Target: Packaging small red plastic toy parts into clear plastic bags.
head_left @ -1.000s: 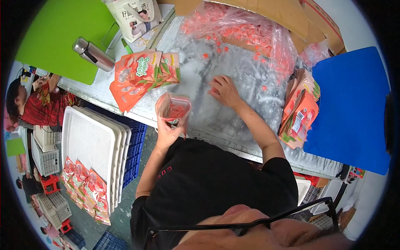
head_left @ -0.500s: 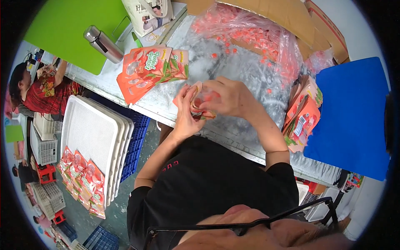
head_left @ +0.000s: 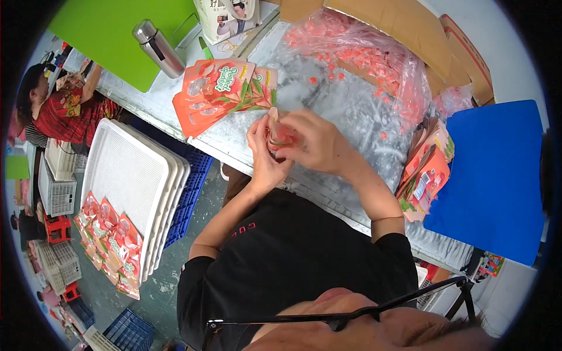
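My left hand (head_left: pixel 266 155) is wrapped round a red and pink packaging pouch (head_left: pixel 282 138), holding it upright above the table's front edge with its mouth spread. Curled over that mouth, my right hand (head_left: pixel 316 141) has its fingers at the opening, slightly blurred. Red shows beneath the fingers, but whether it is loose pieces or the pouch wall I cannot tell. Beyond my left hand lies a fanned stack of flat red pouches (head_left: pixel 225 88). Small red wrapped pieces (head_left: pixel 363 64) fill a clear plastic bag in an opened carton, and several lie loose on the tabletop.
A steel flask (head_left: pixel 158 50) and a printed tote bag (head_left: pixel 228 17) stand at the back left. More pouches (head_left: pixel 424 175) lean by a blue board (head_left: pixel 492 181) at right. Stacked white trays (head_left: pixel 132 158) at left carry filled-looking pouches. Another person (head_left: pixel 67 111) sits far left.
My right hand has closed in on the pouch's mouth, and the red pieces seen under its fingers are now mostly hidden. The whole view has shifted slightly.
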`<state>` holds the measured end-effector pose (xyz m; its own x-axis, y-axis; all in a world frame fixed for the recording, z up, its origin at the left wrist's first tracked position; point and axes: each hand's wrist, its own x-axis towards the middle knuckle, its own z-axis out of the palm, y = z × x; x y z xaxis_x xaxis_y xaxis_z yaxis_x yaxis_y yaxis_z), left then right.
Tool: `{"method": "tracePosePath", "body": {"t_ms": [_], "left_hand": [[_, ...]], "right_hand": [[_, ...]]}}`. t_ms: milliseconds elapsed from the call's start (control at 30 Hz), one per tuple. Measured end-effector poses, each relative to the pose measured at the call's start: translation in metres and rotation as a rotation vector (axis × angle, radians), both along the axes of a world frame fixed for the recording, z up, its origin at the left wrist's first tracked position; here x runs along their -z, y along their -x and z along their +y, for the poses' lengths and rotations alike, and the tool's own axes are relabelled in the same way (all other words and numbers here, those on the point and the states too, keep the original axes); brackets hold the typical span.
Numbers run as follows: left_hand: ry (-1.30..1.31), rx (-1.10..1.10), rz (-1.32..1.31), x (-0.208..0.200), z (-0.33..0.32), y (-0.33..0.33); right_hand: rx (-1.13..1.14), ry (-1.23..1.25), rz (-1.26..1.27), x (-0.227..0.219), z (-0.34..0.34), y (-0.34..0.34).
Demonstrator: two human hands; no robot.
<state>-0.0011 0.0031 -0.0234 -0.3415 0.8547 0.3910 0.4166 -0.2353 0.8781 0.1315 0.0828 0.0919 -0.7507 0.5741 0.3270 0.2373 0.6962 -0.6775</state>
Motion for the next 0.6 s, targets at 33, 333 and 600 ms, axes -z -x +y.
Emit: {"method": "tracePosePath", "body": {"t_ms": [33,333,600], "left_hand": [[0.001,-0.007,-0.001,0.004,-0.001,-0.001],[0.051,0.281,-0.042,-0.019,0.001,0.057],[0.641,0.919,-0.639,0.003,-0.001,0.078]], "right_hand": [[-0.026,0.005,-0.174,-0.003,-0.003,0.001],[-0.453,-0.094,-0.306,0.02,0.029,-0.005],[-0.459,0.11,-0.297,0.005,0.019,0.001]]}}
